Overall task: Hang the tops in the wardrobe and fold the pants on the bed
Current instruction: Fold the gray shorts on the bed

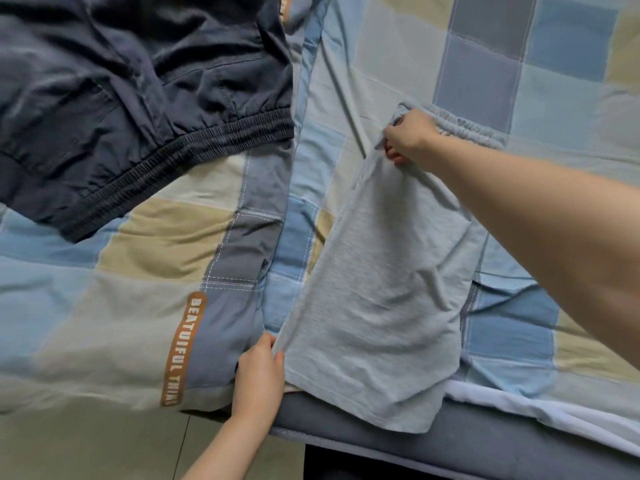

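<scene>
Pants number two: grey pair [377, 292] pinched by both hands' fingers [393, 154], navy pair [138, 98] lying apart.

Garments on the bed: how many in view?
2. Dark navy garment lies top left, cut off by the frame. Light grey pants centre-right, held by left hand and right hand. Others may lie outside the frame.
</scene>
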`<state>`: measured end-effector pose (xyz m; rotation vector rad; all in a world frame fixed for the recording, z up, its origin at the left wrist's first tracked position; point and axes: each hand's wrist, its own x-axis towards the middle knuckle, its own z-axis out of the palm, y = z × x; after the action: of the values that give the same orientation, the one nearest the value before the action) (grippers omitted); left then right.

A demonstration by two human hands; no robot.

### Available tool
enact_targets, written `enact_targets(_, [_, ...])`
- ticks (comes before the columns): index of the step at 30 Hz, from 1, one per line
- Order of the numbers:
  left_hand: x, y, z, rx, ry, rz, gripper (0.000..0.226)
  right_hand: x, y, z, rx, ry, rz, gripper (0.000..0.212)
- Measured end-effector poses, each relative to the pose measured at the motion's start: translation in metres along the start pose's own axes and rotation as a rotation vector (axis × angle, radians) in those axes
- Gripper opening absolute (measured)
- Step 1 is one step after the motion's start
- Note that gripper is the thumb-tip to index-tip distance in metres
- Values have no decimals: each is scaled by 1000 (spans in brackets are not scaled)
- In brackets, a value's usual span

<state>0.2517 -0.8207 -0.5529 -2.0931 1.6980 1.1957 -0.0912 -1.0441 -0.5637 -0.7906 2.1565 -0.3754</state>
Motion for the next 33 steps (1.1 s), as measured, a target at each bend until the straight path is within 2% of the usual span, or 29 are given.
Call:
enact_targets(4, [-4,-1,8,90,-14,25,34,-13,8,1,-48,-169,-180,6])
enact_targets(7, [-4,1,13,197,-56,29,32,-17,14,0,66,-273,-226,39])
enact_targets(8, [-3,2,14,249,-62,33,24,-19,17,-2,104,-243,-224,44])
enact_targets(10, [-2,7,14,285,-53,35,16,-27,27,-6,146,-67,-223,39])
enact_targets(12, [-6,16,16,287,-47,43,34,-44,52,-13,118,114,-218,31])
enact_targets(14, [-13,25,20,359,-26,56,65,-72,91,-18,75,188,-199,26])
enact_targets(16, [-24,37,27,469,17,137,84,-106,146,-22,56,215,-77,24])
enact_targets(19, [-39,53,43,552,20,457,92,-162,220,-16,177,148,236,17])
enact_targets(21, [-48,62,59,626,-79,628,95,-197,251,-5,439,3,476,8])
enact_targets(24, [-53,68,93,750,-302,644,104,-236,273,12,688,-166,722,9])
enact_targets(28, [-54,66,122,844,-343,619,123,-251,269,25,1044,-312,812,17])
enact_targets(33, [-59,68,128,894,-259,672,119,-244,256,25,1345,-191,803,10])
